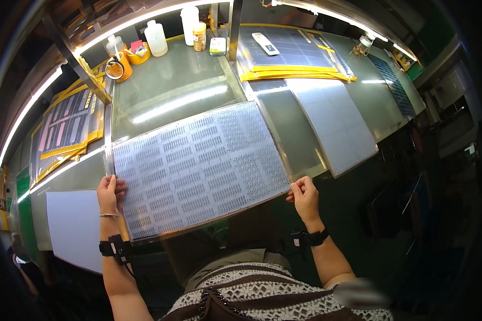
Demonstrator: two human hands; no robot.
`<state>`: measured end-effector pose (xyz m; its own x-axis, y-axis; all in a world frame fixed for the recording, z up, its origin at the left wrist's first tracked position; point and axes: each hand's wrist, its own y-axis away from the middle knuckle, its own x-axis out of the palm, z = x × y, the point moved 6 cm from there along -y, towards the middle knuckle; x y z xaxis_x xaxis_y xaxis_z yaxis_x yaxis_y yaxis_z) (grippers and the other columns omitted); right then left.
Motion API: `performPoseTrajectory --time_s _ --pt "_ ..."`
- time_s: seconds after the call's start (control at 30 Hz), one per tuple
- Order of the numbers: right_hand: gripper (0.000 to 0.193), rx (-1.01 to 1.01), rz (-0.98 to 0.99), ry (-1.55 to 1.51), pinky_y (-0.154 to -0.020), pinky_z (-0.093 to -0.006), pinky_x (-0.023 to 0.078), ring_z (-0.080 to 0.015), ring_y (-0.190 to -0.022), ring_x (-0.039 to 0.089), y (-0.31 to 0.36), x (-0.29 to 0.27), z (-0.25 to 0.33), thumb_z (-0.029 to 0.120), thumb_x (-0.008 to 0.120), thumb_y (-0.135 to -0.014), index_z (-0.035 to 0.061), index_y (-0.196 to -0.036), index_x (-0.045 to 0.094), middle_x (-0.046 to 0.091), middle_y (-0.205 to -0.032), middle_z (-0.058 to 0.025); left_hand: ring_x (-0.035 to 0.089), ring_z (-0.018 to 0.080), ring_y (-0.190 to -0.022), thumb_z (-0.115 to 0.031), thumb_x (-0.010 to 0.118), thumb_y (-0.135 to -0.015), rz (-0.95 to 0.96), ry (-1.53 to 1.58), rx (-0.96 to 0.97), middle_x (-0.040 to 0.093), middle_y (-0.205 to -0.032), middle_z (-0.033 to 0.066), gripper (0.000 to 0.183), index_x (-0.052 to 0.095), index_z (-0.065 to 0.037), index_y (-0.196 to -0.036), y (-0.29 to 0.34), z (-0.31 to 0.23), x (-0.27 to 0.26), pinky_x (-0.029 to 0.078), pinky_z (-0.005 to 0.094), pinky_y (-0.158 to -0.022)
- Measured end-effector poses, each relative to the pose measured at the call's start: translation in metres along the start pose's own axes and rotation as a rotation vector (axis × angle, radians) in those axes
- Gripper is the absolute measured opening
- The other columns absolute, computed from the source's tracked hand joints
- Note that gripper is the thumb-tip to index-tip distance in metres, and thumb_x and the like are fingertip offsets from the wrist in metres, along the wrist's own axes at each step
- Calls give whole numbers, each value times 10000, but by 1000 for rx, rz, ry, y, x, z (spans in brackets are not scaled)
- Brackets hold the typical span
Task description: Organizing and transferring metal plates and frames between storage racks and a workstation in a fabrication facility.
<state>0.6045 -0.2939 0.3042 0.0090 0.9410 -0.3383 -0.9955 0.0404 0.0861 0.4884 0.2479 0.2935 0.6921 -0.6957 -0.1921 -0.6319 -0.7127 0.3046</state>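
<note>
On the green desk (177, 80) a big thin sheet (198, 166) full of tiny cut-out patterns is lying near the front edge, partly hanging over it. The left hand (110, 193) is pinching its left edge, fingers clamped on the sheet. The right hand (304, 197) is gripping the lower right corner, fingers closed on it. Such a thin sheet could bend or crease if one hand is pulling harder.

Under our left hand (110, 195) and right hand (304, 197), the corners of the patterned sheet (198, 168) are covered by our fingers. Its tiny cut-outs are too small for us to make out. Beyond the hands, the bottles (155, 37) blur toward the rim.
</note>
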Motion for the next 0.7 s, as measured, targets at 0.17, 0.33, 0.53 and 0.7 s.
performPoseTrajectory --time_s 0.17,0.33,0.53,0.7 --pt "104 -1 29 21 -496 -239 493 -123 -553 604 1 -1 -1 22 546 -863 -9 -801 468 595 -635 -85 600 90 -591 -187 498 -929 2 -10 5 649 -755 46 132 553 -69 -913 -2 1 -1 449 169 -484" --pt "107 -51 36 59 -496 -227 489 -104 -547 582 4 0 4 11 547 -864 3 -796 464 567 -642 -57 604 94 -588 -192 501 -929 4 7 8 646 -749 47 137 552 -65 -912 -4 5 -5 459 174 -482" --pt "113 -92 4 85 -505 -222 486 -92 -556 571 5 -2 1 7 556 -859 5 -791 465 557 -644 -47 608 97 -592 -187 497 -931 12 13 -7 644 -751 50 135 551 -65 -910 -6 5 1 464 174 -481" --pt "118 -144 -2 9 -503 -244 480 -114 -537 559 1 6 -1 13 569 -840 0 -785 466 548 -634 -58 615 129 -594 -205 521 -914 -17 17 14 637 -758 66 142 551 -67 -900 -7 4 -10 474 202 -485"
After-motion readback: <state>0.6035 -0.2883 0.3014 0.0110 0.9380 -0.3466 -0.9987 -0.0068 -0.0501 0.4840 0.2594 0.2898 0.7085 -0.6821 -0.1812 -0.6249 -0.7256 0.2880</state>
